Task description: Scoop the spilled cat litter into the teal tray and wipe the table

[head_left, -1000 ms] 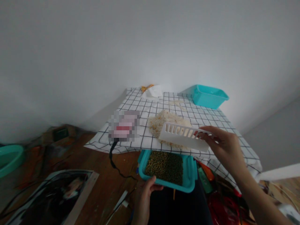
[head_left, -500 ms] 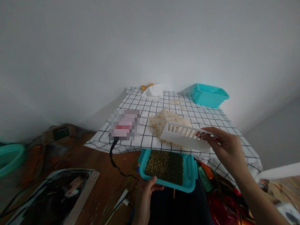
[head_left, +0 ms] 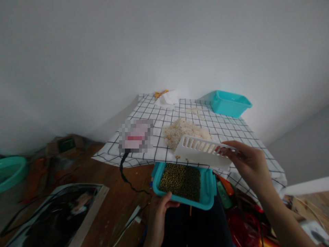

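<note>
My right hand (head_left: pixel 245 159) is closed on the slotted end of a white plastic slotted piece (head_left: pixel 203 154), tilted at the table's front edge. Behind that piece a heap of pale grain (head_left: pixel 177 132), rice-like with yellow bits, lies on the checked cloth. Below the edge, my left hand (head_left: pixel 163 206) grips the near rim of a turquoise tub (head_left: pixel 207 183), thumb on top. Inside the tub, tan beans (head_left: pixel 172 180) fill the left part and dark green beans (head_left: pixel 192 185) the middle; bare plastic shows at the right.
Another turquoise tub (head_left: pixel 227 108) stands at the table's back right. A crumpled white tissue (head_left: pixel 168 98) lies at the back left. A blurred-out pinkish object (head_left: pixel 137 135) with a black cord (head_left: pixel 125 176) is at the left. On the floor are a green basin (head_left: pixel 11 173) and a framed picture (head_left: pixel 99 209).
My right hand has drawn the white slotted piece slightly toward me and tilted it. A few bits now show at its front edge. The left hand and tub have barely moved.
</note>
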